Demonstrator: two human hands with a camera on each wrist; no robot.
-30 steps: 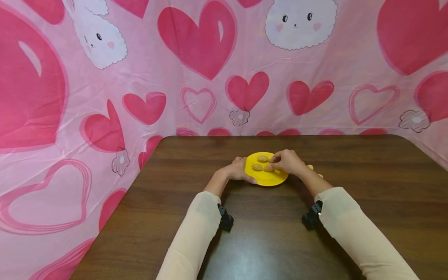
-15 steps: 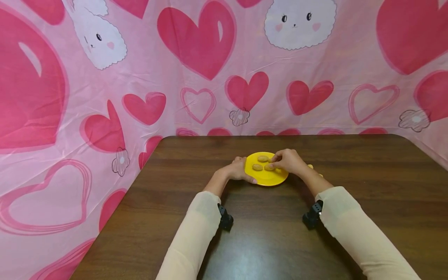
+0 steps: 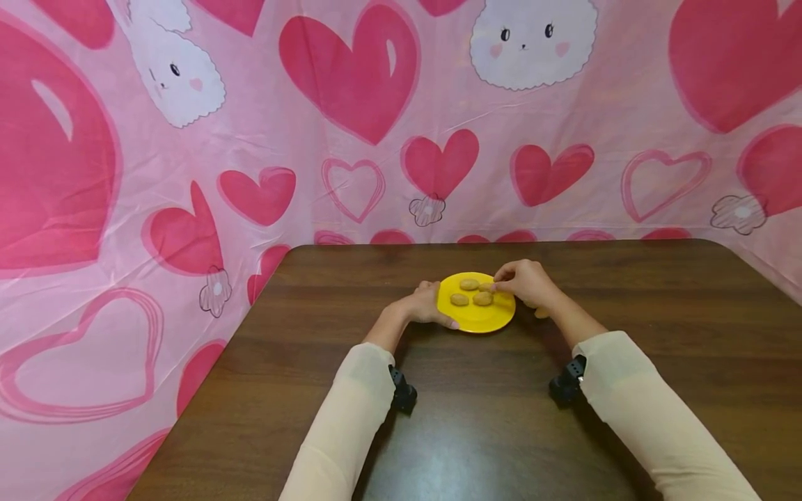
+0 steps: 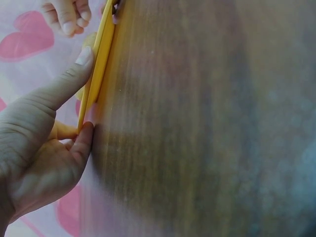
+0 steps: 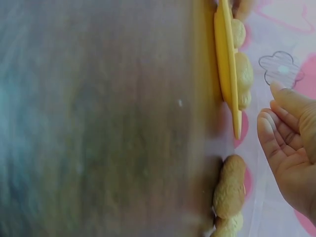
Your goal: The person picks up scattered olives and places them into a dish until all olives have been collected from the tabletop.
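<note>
Left hand (image 3: 425,305) pinches the left rim of the yellow plate (image 3: 479,321); the left wrist view reveals what the head view hides, thumb over the rim and a fingertip at its lower edge! Over on the right, the right hand (image 3: 526,282) hangs with fingers loosely bent, a narrow gap between them, holding nothing; from the head it seems to meet the far-right peanut, yet the right wrist view shows it raised, apart from everything on the plate; four peanuts (image 3: 482,299) sit there, clear from the head; two loose peanuts (image 5: 229,187) lie on the brown table (image 3: 464,390) just right of the plate, only one peeking out beneath the right hand in the head view.
</note>
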